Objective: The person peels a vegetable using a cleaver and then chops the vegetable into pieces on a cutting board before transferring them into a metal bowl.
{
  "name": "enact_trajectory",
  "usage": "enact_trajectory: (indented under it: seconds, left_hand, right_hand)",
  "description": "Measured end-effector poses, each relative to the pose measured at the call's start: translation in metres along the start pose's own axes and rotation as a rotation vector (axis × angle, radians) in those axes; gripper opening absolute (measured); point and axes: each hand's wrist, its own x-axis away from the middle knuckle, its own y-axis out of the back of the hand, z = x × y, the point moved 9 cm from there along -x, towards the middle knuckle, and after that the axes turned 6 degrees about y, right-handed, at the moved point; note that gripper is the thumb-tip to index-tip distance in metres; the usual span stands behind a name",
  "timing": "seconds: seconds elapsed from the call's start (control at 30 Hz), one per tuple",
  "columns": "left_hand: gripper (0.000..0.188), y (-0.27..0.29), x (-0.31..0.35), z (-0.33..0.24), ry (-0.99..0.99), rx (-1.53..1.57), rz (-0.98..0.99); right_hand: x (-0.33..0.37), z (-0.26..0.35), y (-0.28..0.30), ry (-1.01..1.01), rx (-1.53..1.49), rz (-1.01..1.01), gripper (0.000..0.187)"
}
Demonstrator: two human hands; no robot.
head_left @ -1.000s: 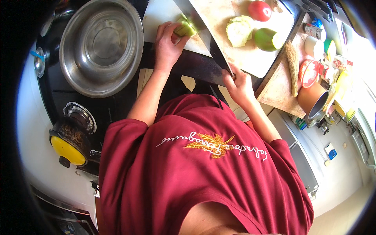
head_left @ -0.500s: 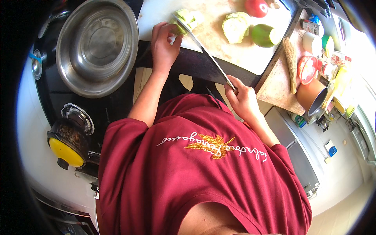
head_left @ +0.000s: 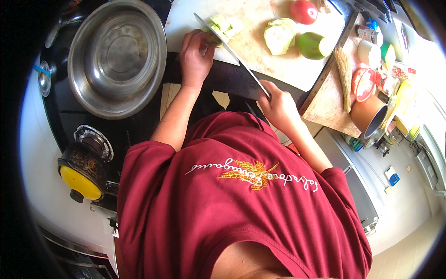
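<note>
knife (head_left: 240, 61) & r hand (head_left: 279, 108) shifted left, l hand (head_left: 195, 61) still gripping cut veg (head_left: 225, 27)

On the cutting board (head_left: 274, 65), you have a bare lane through the middle and along the near right edge, wide enough for a hand. The knife (head_left: 241, 62) slants across the board's near left edge, barring your way to the cut green pieces (head_left: 226, 27) there; your left hand (head_left: 196, 53) fills that corner. A pale green chunk (head_left: 279, 36), tomato (head_left: 304, 11) and green vegetable (head_left: 312, 45) crowd the board's right part. The steel basin (head_left: 158, 76) walls off its left side.
</note>
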Motion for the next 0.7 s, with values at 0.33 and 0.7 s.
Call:
enact_trajectory:
  seconds: [0.33, 0.7]
  left_hand:
    - [0.031, -0.002, 0.003, 0.006, 0.009, 0.030, 0.018]
    - [0.046, 0.008, -0.003, -0.014, -0.182, -0.077, -0.003]
  right_hand:
    - [-0.028, -0.005, -0.026, -0.048, -0.062, -0.032, 0.036]
    - [0.015, -0.035, 0.004, -0.222, -0.591, -0.105, 0.025]
